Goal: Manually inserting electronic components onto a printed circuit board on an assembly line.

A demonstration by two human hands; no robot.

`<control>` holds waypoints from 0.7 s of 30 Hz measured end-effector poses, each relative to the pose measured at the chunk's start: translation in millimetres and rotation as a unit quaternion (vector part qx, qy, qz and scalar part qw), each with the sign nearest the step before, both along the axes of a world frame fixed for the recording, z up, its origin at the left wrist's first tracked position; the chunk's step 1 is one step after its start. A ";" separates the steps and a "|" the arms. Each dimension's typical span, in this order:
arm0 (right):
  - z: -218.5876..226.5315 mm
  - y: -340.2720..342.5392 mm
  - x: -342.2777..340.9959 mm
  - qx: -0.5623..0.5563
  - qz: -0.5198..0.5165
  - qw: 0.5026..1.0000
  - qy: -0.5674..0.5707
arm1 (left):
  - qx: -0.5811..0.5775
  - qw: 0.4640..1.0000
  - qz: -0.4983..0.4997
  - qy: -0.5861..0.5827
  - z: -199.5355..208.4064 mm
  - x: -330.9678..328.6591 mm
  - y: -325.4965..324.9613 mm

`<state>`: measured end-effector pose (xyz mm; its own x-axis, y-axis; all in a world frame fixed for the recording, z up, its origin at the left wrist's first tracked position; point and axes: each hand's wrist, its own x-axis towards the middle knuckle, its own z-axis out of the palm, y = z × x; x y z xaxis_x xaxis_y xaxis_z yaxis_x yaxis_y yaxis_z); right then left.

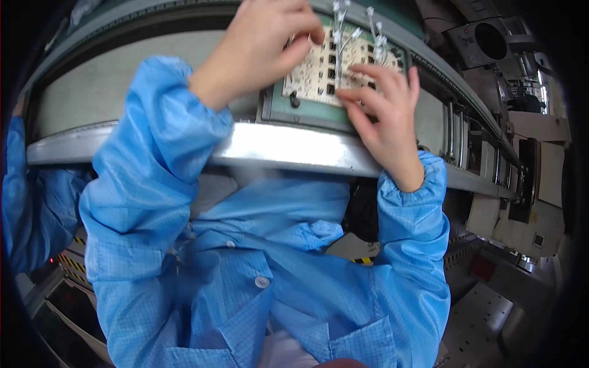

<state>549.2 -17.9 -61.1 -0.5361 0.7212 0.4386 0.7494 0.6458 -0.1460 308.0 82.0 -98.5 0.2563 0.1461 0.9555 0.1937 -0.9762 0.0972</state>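
A cream circuit board (310,78) with rows of black parts lies in a dark green carrier (316,113). Thin wires with white connectors (336,35) rise from it. Over the board's left side hovers my left hand (261,49), its fingers curled and thumb close to the index finger; whatever may be between them is hidden. My right hand (389,110) reaches over the board's near right part. Its fingers are spread, with the index fingertip and thumb apart near the board's surface, and nothing shows between them.
A metal rail (294,147) runs along the near side of the conveyor (86,92), between me and the board. At the far left shows another person's blue sleeve (37,208). Machinery with a round dark opening (491,42) stands at the right.
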 end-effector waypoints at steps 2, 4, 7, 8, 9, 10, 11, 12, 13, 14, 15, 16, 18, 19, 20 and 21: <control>-8.4 3.9 5.7 -0.028 -0.021 0.999 0.002 | 0.054 0.998 0.013 0.013 3.4 5.5 2.3; -7.8 8.6 9.6 -0.029 -0.014 0.999 0.016 | -0.198 0.949 0.140 0.200 23.2 7.7 -26.6; -6.0 12.5 8.6 -0.033 0.001 0.999 0.026 | -0.236 0.917 0.194 0.257 46.3 11.5 -30.6; -5.8 13.4 8.5 -0.027 0.003 0.999 0.036 | -0.251 0.855 0.277 0.361 47.6 13.7 -28.6; -6.3 14.1 8.7 -0.020 0.005 0.999 0.045 | -0.192 0.965 0.108 0.143 35.6 5.0 -29.9; -7.3 15.2 9.3 -0.024 0.008 0.999 0.042 | -0.197 0.964 0.111 0.140 31.0 4.4 -29.6; -8.5 16.9 8.9 -0.028 0.005 0.999 0.040 | -0.201 0.962 0.115 0.147 33.5 4.5 -29.0; -9.5 18.1 8.4 -0.032 0.003 0.999 0.038 | -0.206 0.959 0.120 0.153 34.7 4.5 -28.9; -10.2 18.1 8.7 -0.035 0.006 0.999 0.034 | -0.209 0.959 0.122 0.149 34.0 4.4 -29.2; -9.6 17.7 8.8 -0.029 0.006 0.999 0.030 | -0.213 0.958 0.120 0.151 34.2 3.0 -29.6; -8.8 17.3 9.2 -0.023 0.007 0.999 0.025 | -0.216 0.957 0.118 0.152 33.6 1.9 -30.0; -7.7 16.7 10.8 -0.024 0.012 0.999 0.022 | -0.219 0.957 0.122 0.148 32.1 1.3 -30.0; -6.7 15.5 15.2 -0.040 -0.008 0.999 0.014 | -0.202 0.964 0.100 0.137 27.9 2.3 -27.7; -5.7 16.4 14.4 -0.042 -0.012 0.999 0.014 | -0.204 0.964 0.102 0.134 27.3 1.3 -26.1; -5.0 16.3 13.1 -0.046 -0.008 0.999 0.011 | -0.203 0.965 0.101 0.133 28.4 0.5 -28.4; -4.4 17.4 11.3 -0.034 0.000 0.999 0.009 | -0.202 0.965 0.099 0.132 28.0 0.7 -30.3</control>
<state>560.6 -0.5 -65.5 -0.5285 0.7495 0.3988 0.7458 0.6342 -0.2036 308.7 51.7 -70.5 0.4116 0.5638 0.7160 0.4432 -0.8103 0.3834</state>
